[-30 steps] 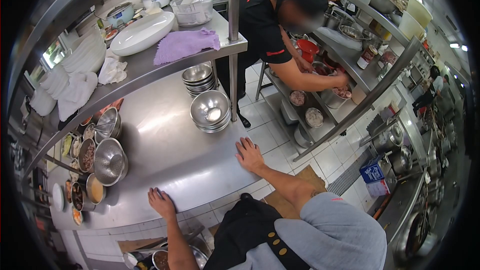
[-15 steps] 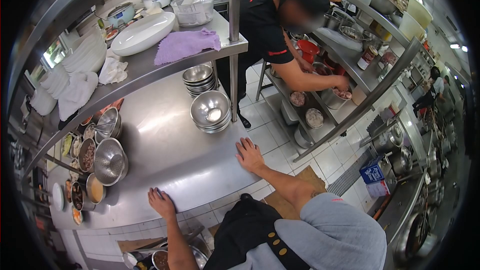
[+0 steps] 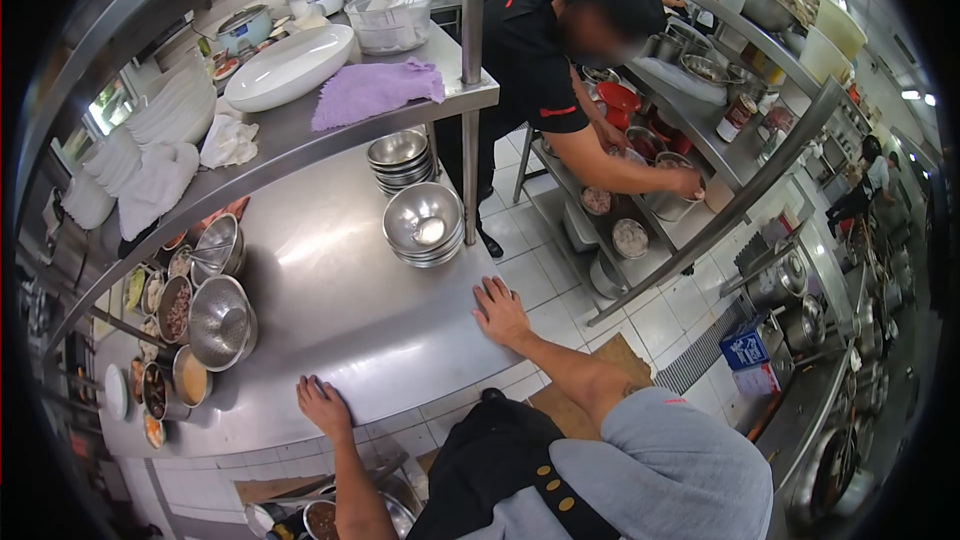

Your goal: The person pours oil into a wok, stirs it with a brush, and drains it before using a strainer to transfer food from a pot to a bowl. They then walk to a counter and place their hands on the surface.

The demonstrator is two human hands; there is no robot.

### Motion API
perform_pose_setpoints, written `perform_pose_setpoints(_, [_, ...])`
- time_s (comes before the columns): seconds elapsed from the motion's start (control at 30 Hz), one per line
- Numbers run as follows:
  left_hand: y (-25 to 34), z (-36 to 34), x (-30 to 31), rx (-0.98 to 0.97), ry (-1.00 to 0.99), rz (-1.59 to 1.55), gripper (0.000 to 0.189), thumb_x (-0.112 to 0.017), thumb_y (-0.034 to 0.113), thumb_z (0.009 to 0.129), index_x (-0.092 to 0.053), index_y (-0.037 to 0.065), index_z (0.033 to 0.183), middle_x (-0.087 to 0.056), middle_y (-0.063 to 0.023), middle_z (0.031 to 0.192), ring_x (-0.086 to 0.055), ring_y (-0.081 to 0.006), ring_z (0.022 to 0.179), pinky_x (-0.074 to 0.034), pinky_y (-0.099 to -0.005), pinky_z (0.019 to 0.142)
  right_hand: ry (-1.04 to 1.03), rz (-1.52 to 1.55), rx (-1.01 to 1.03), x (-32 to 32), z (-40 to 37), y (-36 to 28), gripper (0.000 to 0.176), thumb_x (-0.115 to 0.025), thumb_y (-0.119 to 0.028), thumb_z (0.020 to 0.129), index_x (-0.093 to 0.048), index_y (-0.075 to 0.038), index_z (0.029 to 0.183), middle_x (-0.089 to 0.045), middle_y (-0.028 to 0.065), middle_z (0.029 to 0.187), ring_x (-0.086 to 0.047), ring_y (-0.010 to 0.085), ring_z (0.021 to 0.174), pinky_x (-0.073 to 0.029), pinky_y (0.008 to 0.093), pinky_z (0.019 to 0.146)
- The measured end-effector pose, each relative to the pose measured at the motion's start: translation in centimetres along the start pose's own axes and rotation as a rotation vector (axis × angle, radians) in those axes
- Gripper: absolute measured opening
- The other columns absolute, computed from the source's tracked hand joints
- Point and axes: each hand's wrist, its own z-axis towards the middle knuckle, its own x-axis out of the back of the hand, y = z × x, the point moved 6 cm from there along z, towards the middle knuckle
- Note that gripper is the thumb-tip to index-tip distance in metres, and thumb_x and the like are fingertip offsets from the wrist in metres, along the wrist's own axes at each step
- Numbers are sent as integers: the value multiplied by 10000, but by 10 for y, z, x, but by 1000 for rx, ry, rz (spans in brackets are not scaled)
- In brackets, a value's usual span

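My left hand (image 3: pixel 322 406) lies palm down on the near edge of the steel counter (image 3: pixel 310 290), fingers apart and holding nothing. On the counter's right-hand edge rests my right hand (image 3: pixel 500 312), also flat with its fingers spread. Beyond it stands a stack of steel bowls (image 3: pixel 423 225), with a second bowl stack (image 3: pixel 398 153) behind. To the left of my left hand are a steel colander (image 3: pixel 222 325), a pot of yellowish liquid (image 3: pixel 191 377) and a pot of chopped meat (image 3: pixel 175 308). None of these is touched by either hand.
Over the counter runs a steel shelf with a white oval platter (image 3: pixel 290 67), a purple cloth (image 3: pixel 378 94) and stacked plates (image 3: pixel 172 105). A co-worker (image 3: pixel 520 60) leans over a side rack, one hand at a steel pot (image 3: pixel 668 202). A metal post (image 3: pixel 468 170) stands beside the bowls.
The co-worker's hand has shifted slightly right and down, from the meat in the pot to near its right rim. My own hands stay in place.
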Motion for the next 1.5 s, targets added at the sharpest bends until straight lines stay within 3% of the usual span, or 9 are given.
perform_pose_setpoints(0.33, [-18,2,-3,5,67,-124,337,-580,119,792,-560,-11,1102,-515,-248,1229,-439,-398,1198,-320,-493,1026,30,22,81,-24,6,3,533,-598,-279,842,-486,-67,1318,-400,192,1400,-355,373,1313,-352,511,1011])
perform_pose_setpoints(0.7, [-38,-2,7,138,30,-63,337,-624,199,824,-588,91,1141,-490,-146,1323,-393,-344,1284,-301,-479,1067,4,-8,86,-27,1,-14,513,-567,-228,879,-451,-45,1344,-365,178,1442,-304,376,1348,-273,504,1084])
perform_pose_setpoints(0.93, [-42,-38,1,118,-221,-153,494,-663,313,811,-554,121,1253,-351,-152,1475,-271,-355,1388,-202,-506,1135,50,-117,135,-36,-5,-9,477,-525,-263,923,-446,-58,1346,-383,152,1430,-333,345,1337,-324,514,1039])
perform_pose_setpoints(1.03, [-38,-81,4,156,-217,-206,508,-645,389,812,-585,117,1236,-363,-170,1473,-267,-348,1397,-204,-493,1132,55,-147,316,-33,-13,-22,462,-477,-257,943,-443,-34,1345,-388,212,1416,-341,404,1314,-300,512,1061])
perform_pose_setpoints(1.07, [-25,-93,25,179,-264,-206,480,-632,384,826,-602,86,1202,-420,-170,1434,-317,-356,1367,-278,-453,1103,127,-202,377,-35,-13,-23,456,-470,-256,948,-444,-29,1343,-395,215,1410,-351,411,1304,-307,512,1057])
perform_pose_setpoints(1.13, [-10,-142,38,303,-239,-434,487,-594,390,885,-552,72,1251,-474,-170,1385,-434,-364,1272,-353,-436,1053,96,-73,556,-34,-16,-31,455,-466,-264,954,-443,-29,1343,-403,211,1405,-366,408,1293,-315,503,1051])
perform_pose_setpoints(1.17, [9,-167,59,501,-334,-583,497,-577,395,903,-526,63,1269,-530,-175,1317,-517,-332,1195,-401,-416,1012,79,29,649,-31,-18,-33,454,-462,-272,960,-443,-29,1343,-411,206,1399,-381,406,1282,-323,495,1045])
perform_pose_setpoints(1.3, [72,-296,113,689,-280,-704,445,-544,344,939,-519,51,1274,-619,-139,1167,-586,-265,1086,-450,-364,942,-2,151,683,-40,-19,-25,471,-462,-291,966,-433,-16,1347,-421,200,1390,-402,382,1275,-333,480,1039])
perform_pose_setpoints(1.5, [159,-519,186,1254,169,-468,209,-592,196,911,-666,40,1029,-687,-83,974,-642,-173,936,-490,-298,836,-27,175,651,-38,-22,-17,514,-505,-279,946,-406,0,1366,-428,207,1380,-410,358,1276,-325,470,1053])
